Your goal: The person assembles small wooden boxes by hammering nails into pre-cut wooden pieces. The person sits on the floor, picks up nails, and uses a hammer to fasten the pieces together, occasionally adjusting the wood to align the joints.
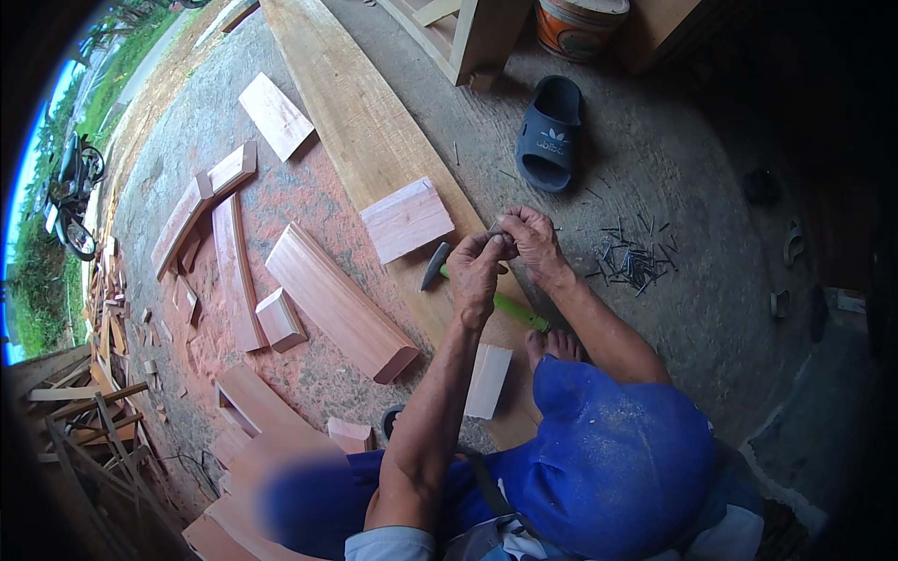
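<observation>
My left hand point(479, 271) and my right hand point(535, 243) meet over the long plank point(351, 112), fingertips pinched together. A thin nail-like piece point(493, 224) shows at the fingers; its full length is hidden. Beneath my left hand lies a hammer with a dark head point(434, 267) and a green handle point(516, 312). A rectangular wood block point(407, 221) rests on the plank just left of my hands. Another pale block point(488, 381) sits nearer my body, by my left forearm. To the right of my hands, a heap of loose nails point(636, 264) is spread on the concrete.
A dark slide sandal point(549, 136) lies beyond my hands, near an orange-and-white bucket point(582, 28). Curved wood pieces point(201, 206) and a thick beam point(341, 304) lie left on sawdust. My bare foot point(557, 347) is by the hammer handle. Scrap wood point(94, 421) piles at far left.
</observation>
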Available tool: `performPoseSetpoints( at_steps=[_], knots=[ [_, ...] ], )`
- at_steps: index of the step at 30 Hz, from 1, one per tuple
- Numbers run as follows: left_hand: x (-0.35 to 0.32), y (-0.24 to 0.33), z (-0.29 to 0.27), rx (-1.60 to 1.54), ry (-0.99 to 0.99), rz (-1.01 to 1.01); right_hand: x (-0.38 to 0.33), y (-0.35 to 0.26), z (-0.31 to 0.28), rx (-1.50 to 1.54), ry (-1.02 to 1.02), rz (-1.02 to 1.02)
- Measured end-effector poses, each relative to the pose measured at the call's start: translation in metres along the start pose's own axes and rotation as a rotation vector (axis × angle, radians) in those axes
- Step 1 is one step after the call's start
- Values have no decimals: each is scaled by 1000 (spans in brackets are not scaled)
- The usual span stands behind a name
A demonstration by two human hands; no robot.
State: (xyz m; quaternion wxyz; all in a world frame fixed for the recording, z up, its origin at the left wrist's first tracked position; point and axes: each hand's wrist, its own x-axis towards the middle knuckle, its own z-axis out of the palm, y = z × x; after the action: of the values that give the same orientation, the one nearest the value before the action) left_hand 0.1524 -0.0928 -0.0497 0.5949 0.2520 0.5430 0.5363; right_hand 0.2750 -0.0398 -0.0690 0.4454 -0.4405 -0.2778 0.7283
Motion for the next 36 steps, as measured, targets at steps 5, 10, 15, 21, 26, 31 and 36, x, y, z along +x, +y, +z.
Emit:
performPoseSetpoints(
  at_steps=[5,10,15,21,26,31,36],
  knots=[
    [-4,10,-14,-123,86,-3,6,6,13,-111,-49,-43],
    [-5,15,-28,70,73,32,3,0,22,-286,-128,-19],
    [1,10,-48,61,104,90,-9,11,27,-609,-188,-131],
    [10,10,-59,63,221,140,-77,29,5,-1584,-384,-656],
    [9,-9,-57,390,299,237,-87,-5,-21,-1610,-476,-318],
    [-7,-29,-46,928,288,186,-104,-8,-76,-1289,-382,-404],
    [-4,-18,-40,1095,213,118,-100,-15,-49,-1177,-244,-238]
  ],
)
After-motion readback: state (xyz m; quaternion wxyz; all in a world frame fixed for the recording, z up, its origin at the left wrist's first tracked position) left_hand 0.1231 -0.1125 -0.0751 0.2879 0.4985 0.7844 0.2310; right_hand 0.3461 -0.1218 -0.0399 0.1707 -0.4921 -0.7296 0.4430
